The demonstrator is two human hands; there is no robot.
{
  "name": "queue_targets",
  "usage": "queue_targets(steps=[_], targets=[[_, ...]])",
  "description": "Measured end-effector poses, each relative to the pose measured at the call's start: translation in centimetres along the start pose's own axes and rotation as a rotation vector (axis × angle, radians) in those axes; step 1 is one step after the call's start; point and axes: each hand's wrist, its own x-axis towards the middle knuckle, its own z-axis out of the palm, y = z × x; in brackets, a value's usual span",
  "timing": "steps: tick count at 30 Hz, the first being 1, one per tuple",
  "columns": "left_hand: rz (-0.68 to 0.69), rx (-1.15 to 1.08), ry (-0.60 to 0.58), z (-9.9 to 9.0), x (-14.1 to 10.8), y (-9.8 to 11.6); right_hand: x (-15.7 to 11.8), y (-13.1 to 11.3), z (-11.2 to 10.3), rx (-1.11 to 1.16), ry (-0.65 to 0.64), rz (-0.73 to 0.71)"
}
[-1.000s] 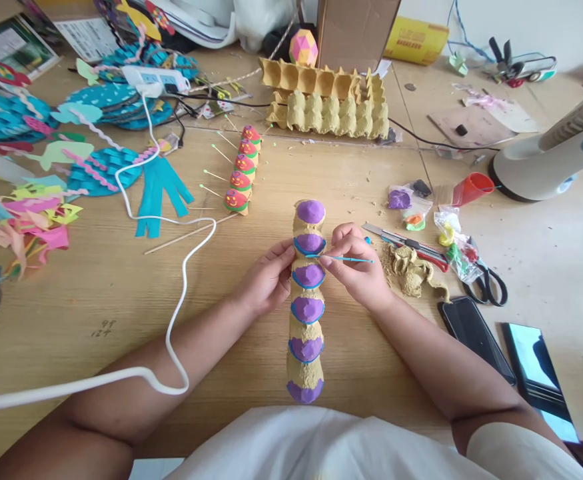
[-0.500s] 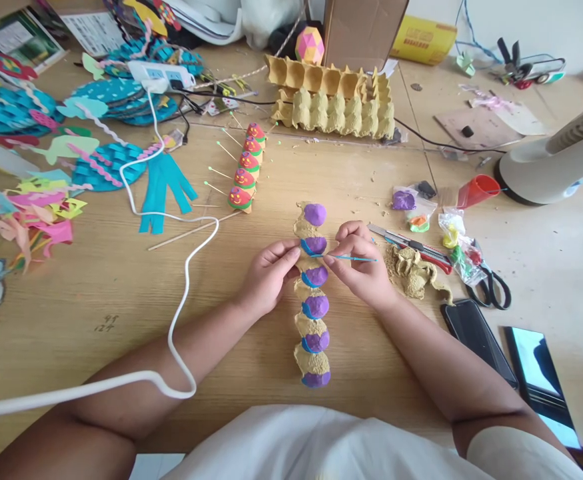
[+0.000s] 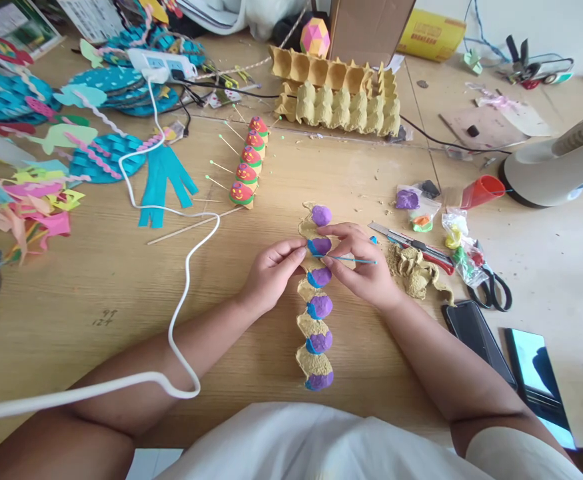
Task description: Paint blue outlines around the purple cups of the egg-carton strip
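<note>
A strip of egg carton cups (image 3: 314, 325) runs toward me down the middle of the table, its bumps covered with purple clay and blue edging. My left hand (image 3: 275, 272) pinches the strip's left side by the second bump. On the other side, my right hand (image 3: 364, 267) holds a thin blue strand (image 3: 354, 259) between thumb and finger, its inner end at that same bump. The right index finger reaches over to the carton near the top bump. A small blue piece (image 3: 374, 239) shows beside the right hand's knuckles.
A red and green caterpillar (image 3: 248, 163) with pins stands beyond the strip. A cutter (image 3: 411, 245), scissors (image 3: 491, 288), carton scraps (image 3: 416, 273) and phones (image 3: 476, 337) lie right. A white cable (image 3: 186, 267) crosses my left forearm. Egg trays (image 3: 341, 110) sit behind.
The right index finger has stretched out toward the top of the strip, uncovering a small blue piece by the knuckles. The whole view has shifted slightly.
</note>
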Motion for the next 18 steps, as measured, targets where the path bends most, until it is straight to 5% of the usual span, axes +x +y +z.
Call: queue_targets(steps=[18], targets=[[0.084,0.075,-0.056,0.03,-0.05,0.30,-0.37,0.37,0.41,0.023,0.023,0.062]])
